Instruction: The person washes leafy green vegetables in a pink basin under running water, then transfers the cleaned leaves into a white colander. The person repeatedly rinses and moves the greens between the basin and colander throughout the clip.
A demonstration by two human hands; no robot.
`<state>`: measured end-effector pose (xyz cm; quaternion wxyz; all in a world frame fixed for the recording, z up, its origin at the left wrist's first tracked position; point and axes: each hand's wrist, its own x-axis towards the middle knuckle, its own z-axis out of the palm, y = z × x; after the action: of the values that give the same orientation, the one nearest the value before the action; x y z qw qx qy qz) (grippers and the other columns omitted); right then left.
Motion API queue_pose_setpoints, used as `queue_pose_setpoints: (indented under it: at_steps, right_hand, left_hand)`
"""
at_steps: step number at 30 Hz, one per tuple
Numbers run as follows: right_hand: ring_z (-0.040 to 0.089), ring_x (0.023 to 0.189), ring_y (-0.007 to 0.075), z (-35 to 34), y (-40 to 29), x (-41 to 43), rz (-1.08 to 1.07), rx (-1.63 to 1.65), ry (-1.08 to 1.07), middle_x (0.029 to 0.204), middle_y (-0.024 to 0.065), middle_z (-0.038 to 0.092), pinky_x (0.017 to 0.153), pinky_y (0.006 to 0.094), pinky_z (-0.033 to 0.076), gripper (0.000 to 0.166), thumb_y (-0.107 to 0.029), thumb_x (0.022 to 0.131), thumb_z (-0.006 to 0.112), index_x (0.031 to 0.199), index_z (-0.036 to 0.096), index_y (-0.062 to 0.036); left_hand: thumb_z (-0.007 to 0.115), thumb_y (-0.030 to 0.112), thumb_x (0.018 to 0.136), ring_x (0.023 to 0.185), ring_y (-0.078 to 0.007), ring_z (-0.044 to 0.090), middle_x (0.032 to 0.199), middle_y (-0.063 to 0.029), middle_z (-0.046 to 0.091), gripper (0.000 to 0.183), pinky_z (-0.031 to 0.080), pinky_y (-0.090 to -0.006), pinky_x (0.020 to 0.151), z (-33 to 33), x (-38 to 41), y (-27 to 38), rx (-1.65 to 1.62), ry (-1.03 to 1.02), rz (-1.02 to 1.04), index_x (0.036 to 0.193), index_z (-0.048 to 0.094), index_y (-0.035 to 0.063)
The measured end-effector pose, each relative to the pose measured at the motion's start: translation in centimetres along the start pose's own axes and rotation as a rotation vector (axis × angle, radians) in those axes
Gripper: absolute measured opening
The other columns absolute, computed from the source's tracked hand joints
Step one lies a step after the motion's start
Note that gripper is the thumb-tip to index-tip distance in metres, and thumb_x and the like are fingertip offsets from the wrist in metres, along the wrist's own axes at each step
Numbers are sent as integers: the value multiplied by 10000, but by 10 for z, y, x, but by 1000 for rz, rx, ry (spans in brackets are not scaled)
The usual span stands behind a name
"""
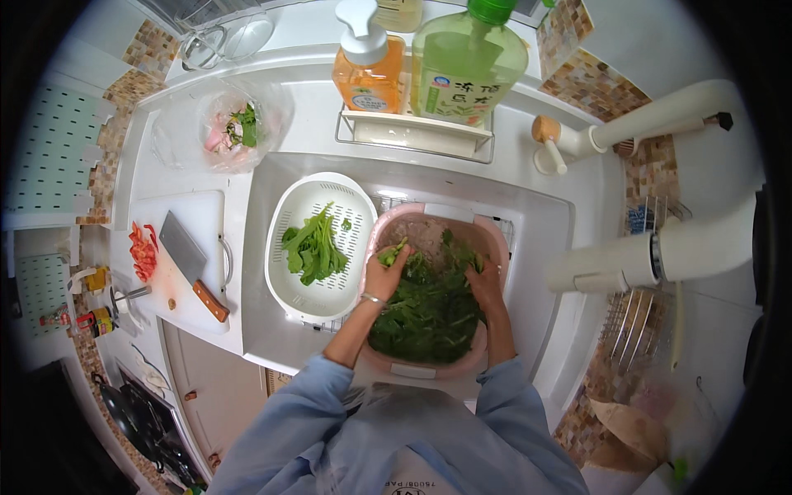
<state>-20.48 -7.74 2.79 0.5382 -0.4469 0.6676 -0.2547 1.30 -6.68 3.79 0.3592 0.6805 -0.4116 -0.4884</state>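
Note:
A pink basin (502, 238) filled with water and leafy greens (424, 318) stands in the sink. Over its left side, my left hand (385, 275) grips a small bunch of green stems (391, 253). At the basin's right side my right hand (487, 283) has its fingers around some wet leaves (467, 257), and part of that grasp is hidden. Left of the basin sits a white colander (278, 278) with a heap of greens (314, 247) in it.
On the left counter, a cleaver (184, 247) and chopped red pieces (143, 255) lie on a white cutting board (201, 207). Behind it is a plastic bag of scraps (232, 133). An orange pump bottle (369, 74) and green bottle (467, 68) stand behind the sink. A white faucet (625, 263) reaches in from the right.

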Motion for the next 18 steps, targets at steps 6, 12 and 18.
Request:
queue_pose_setpoints:
  at_steps: [6, 12, 18]
  right_hand:
    - [463, 465, 94, -16, -77, -45, 222, 481, -48, 804, 33, 564, 374, 227, 372, 331, -342, 820, 592, 978, 527, -59]
    - [513, 507, 100, -13, -86, -50, 252, 663, -378, 742, 20, 578, 383, 235, 379, 248, -259, 825, 597, 917, 562, -32]
    - [548, 673, 89, -10, -74, -46, -105, 505, -160, 803, 13, 592, 543, 219, 435, 219, -110, 774, 631, 960, 577, -9]
  left_hand:
    - [669, 100, 756, 831, -188, 571, 980, -57, 556, 316, 431, -290, 811, -12, -38, 70, -487, -197, 25, 1039, 566, 6]
    - [714, 171, 718, 792, -160, 572, 818, -56, 590, 391, 464, -263, 722, -3, -42, 76, 5, -238, 386, 1033, 575, -14]
    - [614, 217, 813, 537, -41, 443, 696, -3, 560, 200, 355, -173, 435, -16, -26, 51, -305, -326, -266, 868, 565, 31]
